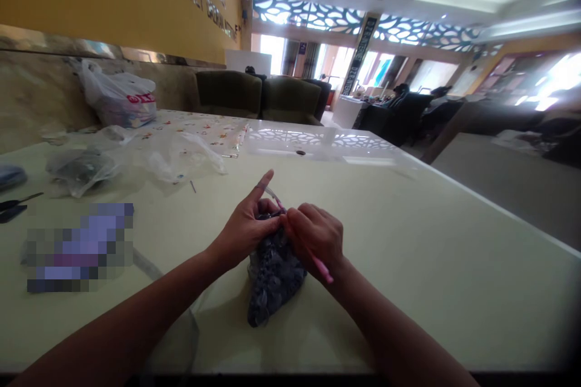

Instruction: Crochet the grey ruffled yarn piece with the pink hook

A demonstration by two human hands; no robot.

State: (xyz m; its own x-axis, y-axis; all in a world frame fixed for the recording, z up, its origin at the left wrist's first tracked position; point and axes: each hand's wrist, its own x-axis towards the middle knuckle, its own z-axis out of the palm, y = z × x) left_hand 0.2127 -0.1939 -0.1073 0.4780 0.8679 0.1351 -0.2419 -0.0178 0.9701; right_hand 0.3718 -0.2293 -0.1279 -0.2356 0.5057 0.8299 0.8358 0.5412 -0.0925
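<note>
A dark blue-grey crocheted piece [275, 281] hangs from my fingers above the table, its lower end tapering to a rounded tip. My left hand [245, 224] pinches its top edge between thumb and fingers, while the index finger points up with a pale strand [271, 192] running from it. In my right hand [316, 231] is a pink crochet hook [321, 267]; its handle sticks out below the fist and its front end meets the work beside my left thumb. The hook's very tip is hard to make out.
On the left of the white table [408, 242] lie scissors [18, 205], a blurred-out flat object [86, 248] and clear plastic bags [86, 166]. A full white carrier bag [122, 100] stands farther back. Dark armchairs [231, 94] line the far edge.
</note>
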